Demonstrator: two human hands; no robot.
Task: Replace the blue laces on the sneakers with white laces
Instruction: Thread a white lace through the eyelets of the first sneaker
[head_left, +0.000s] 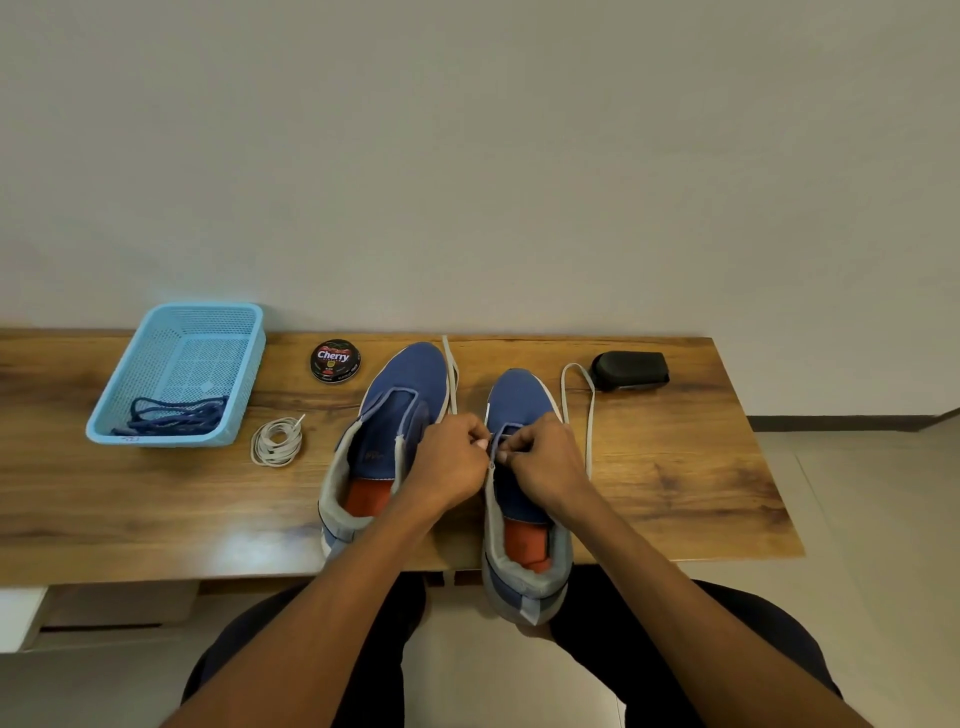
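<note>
Your left hand (451, 457) and right hand (545, 457) both pinch the white lace (590, 415) at the lower eyelets of the right sneaker (519, 400), whose heel overhangs the desk's (675, 493) near edge. The blue laces (171, 415) lie in the basket (130, 374) near the far left corner.

Only thing you can actually read is "Cherry" on the round black tin (335, 360), up and to the left of your fingers (480, 441). The smaller print on its lid is too tiny to make out.

glossy wood table (675, 483), perforated plastic basket (156, 364)
</note>
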